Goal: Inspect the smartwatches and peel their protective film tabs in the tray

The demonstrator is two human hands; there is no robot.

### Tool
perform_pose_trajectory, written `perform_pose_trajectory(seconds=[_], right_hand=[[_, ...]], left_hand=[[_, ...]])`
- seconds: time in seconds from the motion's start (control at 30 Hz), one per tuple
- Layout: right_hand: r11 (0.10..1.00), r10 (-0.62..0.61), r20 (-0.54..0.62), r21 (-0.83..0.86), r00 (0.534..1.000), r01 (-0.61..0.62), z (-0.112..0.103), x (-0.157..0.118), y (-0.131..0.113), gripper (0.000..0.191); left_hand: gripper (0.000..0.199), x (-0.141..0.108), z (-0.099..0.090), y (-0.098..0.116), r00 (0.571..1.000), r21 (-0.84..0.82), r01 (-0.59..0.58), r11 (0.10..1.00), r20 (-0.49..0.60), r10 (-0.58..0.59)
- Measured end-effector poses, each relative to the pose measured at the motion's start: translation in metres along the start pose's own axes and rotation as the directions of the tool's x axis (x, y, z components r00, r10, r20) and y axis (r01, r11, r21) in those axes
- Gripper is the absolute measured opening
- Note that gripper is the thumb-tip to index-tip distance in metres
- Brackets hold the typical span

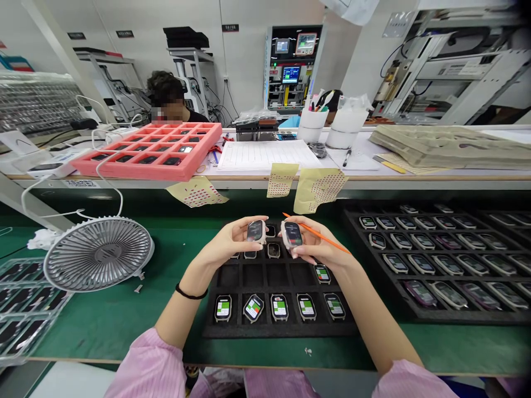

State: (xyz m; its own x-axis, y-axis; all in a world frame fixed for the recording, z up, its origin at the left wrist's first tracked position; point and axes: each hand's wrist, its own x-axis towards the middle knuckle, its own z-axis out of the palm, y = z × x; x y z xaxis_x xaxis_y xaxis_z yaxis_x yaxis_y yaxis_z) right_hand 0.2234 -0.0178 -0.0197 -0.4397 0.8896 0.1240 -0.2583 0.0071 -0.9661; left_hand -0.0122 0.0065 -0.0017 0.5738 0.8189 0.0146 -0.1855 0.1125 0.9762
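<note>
Bright, cool, fairly even light fills the room, apparently from above. The shelf (394,184) leaves a dark band of shadow along the far side of the green counter (95,326). Near, 5 watch screens (279,307) glow in a row, while pale reflections veil the watches (423,241) at right. The left hand (229,239) and right hand (324,252) look crisp. Wide-angle distortion slants the post (62,50) at far left; the far right corner darkens. Mosaic blur covers part of a person (166,85).

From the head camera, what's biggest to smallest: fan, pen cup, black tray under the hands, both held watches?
1. Black tray
2. Fan
3. Pen cup
4. Left-hand watch and right-hand watch look too alike to rank
</note>
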Motion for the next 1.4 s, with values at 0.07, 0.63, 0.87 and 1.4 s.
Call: perform_pose_trajectory(seconds=[0.07,0.63,0.87,1.4], right_hand=[[0.997,-0.030,0.007,0.067,1.000,0.030,-0.002,-0.002,0.001,0.057],[0.997,-0.082,-0.008,0.012,0.997,0.082,0.000,0.005,0.008,0.053],[0.993,0.007,-0.082,-0.120,0.997,-0.016,-0.004,0.012,0.020,0.053],[0.984,0.026,-0.086,-0.173,0.996,-0.041,-0.005,0.014,0.023,0.054]], left_hand=[[0.065,-0.003,-0.001,0.004,1.000,-0.069,-0.025,0.997,0.013,0.026],[0.072,0.009,0.006,-0.011,0.996,-0.046,-0.002,0.999,-0.090,-0.002],[0.060,0.022,-0.007,-0.031,0.986,0.049,0.020,0.999,-0.165,-0.012],[0.062,0.029,-0.013,-0.040,0.987,0.062,-0.021,0.998,-0.155,0.031]])
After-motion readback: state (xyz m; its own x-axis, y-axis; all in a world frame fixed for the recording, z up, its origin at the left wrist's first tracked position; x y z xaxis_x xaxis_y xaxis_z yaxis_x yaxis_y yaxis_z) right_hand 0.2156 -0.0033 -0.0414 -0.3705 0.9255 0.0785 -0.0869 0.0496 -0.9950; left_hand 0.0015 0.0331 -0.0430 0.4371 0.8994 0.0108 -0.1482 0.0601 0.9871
